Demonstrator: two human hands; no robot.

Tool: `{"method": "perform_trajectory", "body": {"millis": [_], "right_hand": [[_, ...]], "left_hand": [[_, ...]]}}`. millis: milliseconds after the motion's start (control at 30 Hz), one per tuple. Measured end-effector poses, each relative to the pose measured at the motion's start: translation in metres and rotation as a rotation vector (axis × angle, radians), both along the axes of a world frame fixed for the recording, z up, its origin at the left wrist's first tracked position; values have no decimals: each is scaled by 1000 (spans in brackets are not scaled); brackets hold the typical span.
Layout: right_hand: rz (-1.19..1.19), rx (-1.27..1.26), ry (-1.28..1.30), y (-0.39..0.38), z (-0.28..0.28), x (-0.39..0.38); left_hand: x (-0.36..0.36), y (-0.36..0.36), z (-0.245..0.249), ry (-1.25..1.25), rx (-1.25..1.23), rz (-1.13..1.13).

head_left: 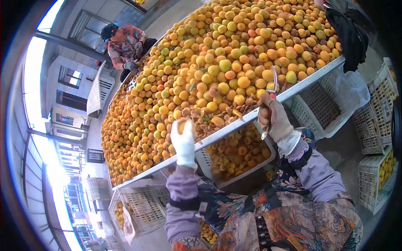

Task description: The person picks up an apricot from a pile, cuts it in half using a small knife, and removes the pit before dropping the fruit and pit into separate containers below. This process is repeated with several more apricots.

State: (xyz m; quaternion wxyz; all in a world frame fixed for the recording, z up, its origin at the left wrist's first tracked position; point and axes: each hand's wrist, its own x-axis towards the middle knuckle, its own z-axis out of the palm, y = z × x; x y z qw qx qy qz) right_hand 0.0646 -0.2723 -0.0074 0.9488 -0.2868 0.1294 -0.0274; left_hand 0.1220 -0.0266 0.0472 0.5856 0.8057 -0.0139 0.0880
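My left hand [183, 140], in a white glove, is closed around an apricot [181, 126] just over the near edge of the heap. My right hand [274, 119], in a soiled glove, grips a small knife with a red handle; its thin, bent blade [274, 79] points up and away from me. A shiny metal end sticks out below that fist. Between the hands, brown pits and scraps [209, 127] lie inside the table's metal rim [226, 129]. Beyond them spreads a big heap of whole apricots [217, 62].
Under the rim stands a crate [203, 164] of opened apricots. To its right is a plastic-lined crate [307, 115]. Stacked crates [372, 184] stand far right, another crate [144, 205] lower left. A co-worker [125, 46] sits at the table's far left side. A black cloth [349, 37] hangs at the right corner.
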Motion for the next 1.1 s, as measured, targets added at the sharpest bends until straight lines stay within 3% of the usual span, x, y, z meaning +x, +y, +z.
{"method": "perform_trajectory", "body": {"millis": [100,233,433,467,633,733,967,1033,1100], "right_hand": [[17,-40,23,1,2,-2],[90,9,-30,-2,-4,-2],[96,-36,2,1,4,-5],[106,-33,5,1,4,-6],[127,-61,22,-2,1,-7],[131,-70,52,-4,2,-9],[141,-22,118,-2,4,-5],[141,-8,124,-1,1,-3],[133,-1,126,-3,3,-5]], "left_hand": [[-33,4,-31,-184,462,-196],[-66,0,-45,-135,719,-239],[5,-16,-28,-355,631,-88],[17,-22,-27,-441,774,-86],[69,-41,-44,-342,912,-142],[80,-45,-49,-320,1269,-226],[110,-37,-38,-229,1206,-298],[120,-30,-43,-223,1275,-251],[135,-18,-47,-84,1248,144]]}}
